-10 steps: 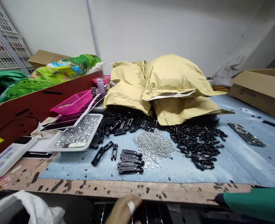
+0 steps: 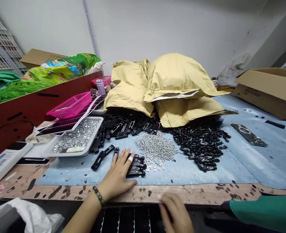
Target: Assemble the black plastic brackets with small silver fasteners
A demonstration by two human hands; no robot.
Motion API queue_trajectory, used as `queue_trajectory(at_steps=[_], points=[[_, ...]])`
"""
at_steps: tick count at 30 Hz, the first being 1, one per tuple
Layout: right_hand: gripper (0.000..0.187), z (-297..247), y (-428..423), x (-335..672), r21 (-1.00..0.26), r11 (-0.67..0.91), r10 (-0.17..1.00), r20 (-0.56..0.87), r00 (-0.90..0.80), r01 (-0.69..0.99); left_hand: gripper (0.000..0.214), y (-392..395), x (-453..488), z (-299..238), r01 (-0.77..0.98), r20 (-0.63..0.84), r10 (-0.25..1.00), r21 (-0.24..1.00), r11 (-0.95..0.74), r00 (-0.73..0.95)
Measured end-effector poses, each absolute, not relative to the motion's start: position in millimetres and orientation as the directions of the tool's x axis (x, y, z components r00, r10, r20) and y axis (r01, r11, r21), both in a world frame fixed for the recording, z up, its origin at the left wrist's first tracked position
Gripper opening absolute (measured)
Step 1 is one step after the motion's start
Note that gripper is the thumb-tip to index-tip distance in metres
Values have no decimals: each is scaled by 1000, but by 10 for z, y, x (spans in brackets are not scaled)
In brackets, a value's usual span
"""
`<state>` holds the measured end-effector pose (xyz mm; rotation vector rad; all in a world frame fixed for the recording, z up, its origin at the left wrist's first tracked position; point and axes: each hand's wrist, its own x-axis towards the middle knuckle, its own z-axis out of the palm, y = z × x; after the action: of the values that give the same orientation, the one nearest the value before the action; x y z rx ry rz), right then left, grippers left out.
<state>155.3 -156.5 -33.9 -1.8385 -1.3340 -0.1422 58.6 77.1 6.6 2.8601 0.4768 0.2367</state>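
Observation:
My left hand [image 2: 120,174], with a white band on one finger and a beaded bracelet at the wrist, lies spread over the left end of a row of black slotted parts [image 2: 137,165]. Its fingertips reach a small black piece [image 2: 116,151]; nothing shows gripped. My right hand [image 2: 175,210] is at the table's front edge, fingers curled together. Something whitish shows at its fingertips, too small to name. Left of my left hand lies a jointed black part [image 2: 101,157]. Small silver pins [image 2: 157,145] are heaped just beyond the row.
Black parts [image 2: 201,145] pile up below yellow sacks [image 2: 181,76]. A white tray [image 2: 101,124] of small silver pieces stands left, near a pink basket [image 2: 72,105]. A phone [image 2: 249,135] and cardboard box [image 2: 264,94] are right. A green-handled tool [image 2: 266,208] juts in at lower right.
My left hand has risen from below the table edge onto the black parts. My right hand has come into view at the front edge. The view has shifted slightly.

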Motion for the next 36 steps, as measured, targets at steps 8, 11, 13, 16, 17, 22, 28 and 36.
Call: queue_trajectory(at_steps=[8, 11, 13, 16, 17, 22, 28, 36], points=[[25, -309, -878, 1661, -342, -241, 818, 432, 380, 908, 69, 862, 523, 50, 335, 144, 375, 242, -911, 916], [22, -324, -950, 1777, -401, -264, 758, 477, 445, 877, 69, 815, 485, 7, 340, 168, 388, 254, -905, 906], [24, -291, -942, 1799, -443, -212, 759, 487, 432, 871, 68, 785, 464, -25, 345, 167, 393, 258, -903, 904], [27, -242, -835, 1745, -468, -144, 819, 438, 371, 872, 67, 743, 420, -75, 343, 171, 394, 263, -902, 903], [26, -239, -793, 1722, -470, -139, 834, 418, 359, 872, 68, 729, 403, -93, 341, 177, 393, 265, -902, 902], [18, -329, -696, 1737, -492, -138, 866, 361, 346, 860, 73, 676, 343, -194, 345, 217, 404, 263, -901, 889], [16, -442, -676, 1797, -524, -80, 871, 377, 316, 848, 73, 652, 351, -242, 363, 234, 423, 259, -895, 875], [23, -241, -1055, 1753, -618, -35, 777, 477, 410, 785, 71, 740, 368, -278, 349, 233, 383, 174, -921, 894]])
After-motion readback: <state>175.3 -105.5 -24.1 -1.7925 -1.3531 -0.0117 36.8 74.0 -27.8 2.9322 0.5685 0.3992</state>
